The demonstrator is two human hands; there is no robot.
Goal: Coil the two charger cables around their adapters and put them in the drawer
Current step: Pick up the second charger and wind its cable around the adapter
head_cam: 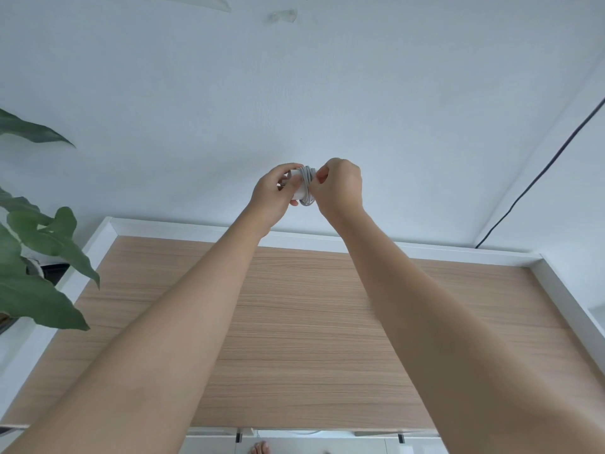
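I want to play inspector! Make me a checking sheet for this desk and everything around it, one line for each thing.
Surface: wooden desk top with a white raised edge, bare where it shows.
Job's things: one white adapter with grey cable coiled round it, held up above the desk; second charger not seen; drawer not clearly seen.
Clutter: nothing seen.
Grips: left hand holds the adapter; right hand pinches the cable at the coil.
Cables: a dark cable runs down the right wall.
Surroundings: pale wall; green plant leaves at left; a bare foot on the floor below.
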